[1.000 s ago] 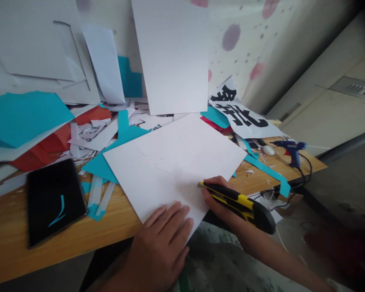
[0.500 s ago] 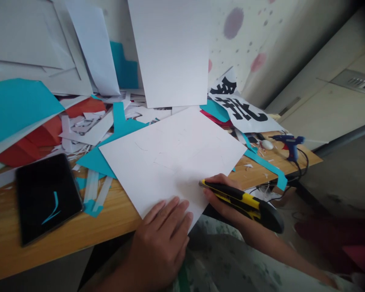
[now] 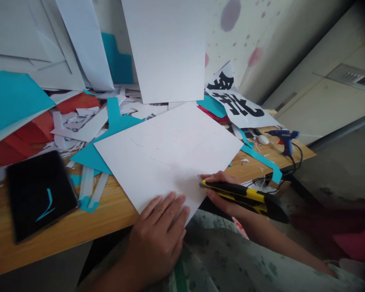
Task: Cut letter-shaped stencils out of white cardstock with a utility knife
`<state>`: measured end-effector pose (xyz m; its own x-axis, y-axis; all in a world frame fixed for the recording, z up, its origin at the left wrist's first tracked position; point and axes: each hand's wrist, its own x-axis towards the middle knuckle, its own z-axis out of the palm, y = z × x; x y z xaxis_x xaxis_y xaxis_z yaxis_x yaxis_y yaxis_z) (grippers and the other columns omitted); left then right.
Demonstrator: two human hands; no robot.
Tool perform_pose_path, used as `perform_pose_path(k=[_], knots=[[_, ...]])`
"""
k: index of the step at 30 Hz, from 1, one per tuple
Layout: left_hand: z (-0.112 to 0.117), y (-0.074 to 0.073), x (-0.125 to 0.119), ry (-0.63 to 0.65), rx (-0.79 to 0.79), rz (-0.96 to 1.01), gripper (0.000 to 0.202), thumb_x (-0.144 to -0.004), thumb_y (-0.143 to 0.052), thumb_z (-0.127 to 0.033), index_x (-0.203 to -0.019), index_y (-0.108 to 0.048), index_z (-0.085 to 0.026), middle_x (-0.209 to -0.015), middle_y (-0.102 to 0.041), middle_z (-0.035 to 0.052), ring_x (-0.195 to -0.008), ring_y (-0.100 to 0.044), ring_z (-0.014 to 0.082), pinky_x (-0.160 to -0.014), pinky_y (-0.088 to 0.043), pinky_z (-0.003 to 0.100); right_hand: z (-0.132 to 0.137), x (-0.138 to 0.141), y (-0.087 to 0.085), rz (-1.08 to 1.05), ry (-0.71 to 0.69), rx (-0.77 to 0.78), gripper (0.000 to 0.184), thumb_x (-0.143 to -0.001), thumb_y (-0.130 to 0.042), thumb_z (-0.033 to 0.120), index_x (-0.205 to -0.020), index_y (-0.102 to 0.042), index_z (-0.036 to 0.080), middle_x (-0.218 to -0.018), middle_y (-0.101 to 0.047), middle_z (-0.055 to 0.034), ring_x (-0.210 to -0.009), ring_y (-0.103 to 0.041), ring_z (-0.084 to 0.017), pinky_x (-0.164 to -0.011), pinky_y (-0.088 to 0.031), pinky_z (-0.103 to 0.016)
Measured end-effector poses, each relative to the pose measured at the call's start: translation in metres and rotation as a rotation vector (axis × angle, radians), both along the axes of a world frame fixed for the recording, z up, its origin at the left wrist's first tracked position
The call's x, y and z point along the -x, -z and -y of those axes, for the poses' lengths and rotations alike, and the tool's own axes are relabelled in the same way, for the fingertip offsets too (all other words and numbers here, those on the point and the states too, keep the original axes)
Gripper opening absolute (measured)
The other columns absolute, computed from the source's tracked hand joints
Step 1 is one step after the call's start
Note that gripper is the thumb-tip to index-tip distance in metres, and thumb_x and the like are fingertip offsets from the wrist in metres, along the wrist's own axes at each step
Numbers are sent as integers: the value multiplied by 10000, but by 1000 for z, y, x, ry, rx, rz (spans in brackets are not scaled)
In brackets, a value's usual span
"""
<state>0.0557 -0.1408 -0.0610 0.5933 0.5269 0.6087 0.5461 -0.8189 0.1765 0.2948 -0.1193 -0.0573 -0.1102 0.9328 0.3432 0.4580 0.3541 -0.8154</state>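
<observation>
A large white sheet [image 3: 167,142] with faint drawn lines lies turned cornerwise on the table, its near corner overhanging the front edge. My left hand [image 3: 161,231] rests flat on that near corner, fingers stretched out. On the right side of the sheet, my right hand [image 3: 220,184] grips a black and yellow utility knife [image 3: 246,197]. The knife's front end points left, low over the paper; its blade is too small to make out. Blue paper [image 3: 91,156] sticks out from under the sheet's left side.
A dark tablet [image 3: 42,194] lies on the wooden table [image 3: 109,211] at left. White paper scraps [image 3: 76,125] and red paper [image 3: 33,136] are heaped behind it. A white board [image 3: 167,52] leans on the wall. At right are a blue glue gun [image 3: 284,138] and a sheet with black characters [image 3: 240,107].
The whole view has shifted slightly, so the table things appear a little further left and higher. Both hands keep nearly the same places; the knife's rear end has swung slightly toward the right.
</observation>
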Motion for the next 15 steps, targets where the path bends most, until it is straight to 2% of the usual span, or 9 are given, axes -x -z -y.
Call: perform_pose_path(k=[6,10,12,15], knots=[[-1,0,0,11,0,2,294,-831,-552,-179,-1079,-707,-143,-1225,-672,118,-1112,-636,340,-885,-500,523,0,0,-6,-37,-26,5,187,-757,-677,190,-919,-619,263,-994,-746,-50,-926,-713,-224,-768,-570,-350],[-1,-1,1,14,-5,-10,310,-834,-539,-188,-1095,-701,-146,-1229,-674,112,-1120,-633,329,-906,-484,504,3,0,6,-87,22,70,161,-769,-688,244,-915,-623,265,-1024,-737,-50,-961,-697,-234,-800,-563,-380],[-1,-4,2,9,-27,-26,307,-837,-536,-195,-1092,-702,-159,-1225,-680,96,-1123,-633,308,-922,-474,476,2,-1,16,-116,155,-6,115,-798,-642,271,-908,-616,256,-958,-736,-54,-895,-710,-240,-734,-576,-379],[-3,-6,4,2,-81,-74,296,-845,-540,-223,-1091,-700,-190,-1220,-689,63,-1124,-633,272,-946,-463,431,-2,-11,24,-49,475,-226,97,-818,-563,285,-888,-609,238,-787,-699,-58,-737,-707,-258,-589,-560,-381]])
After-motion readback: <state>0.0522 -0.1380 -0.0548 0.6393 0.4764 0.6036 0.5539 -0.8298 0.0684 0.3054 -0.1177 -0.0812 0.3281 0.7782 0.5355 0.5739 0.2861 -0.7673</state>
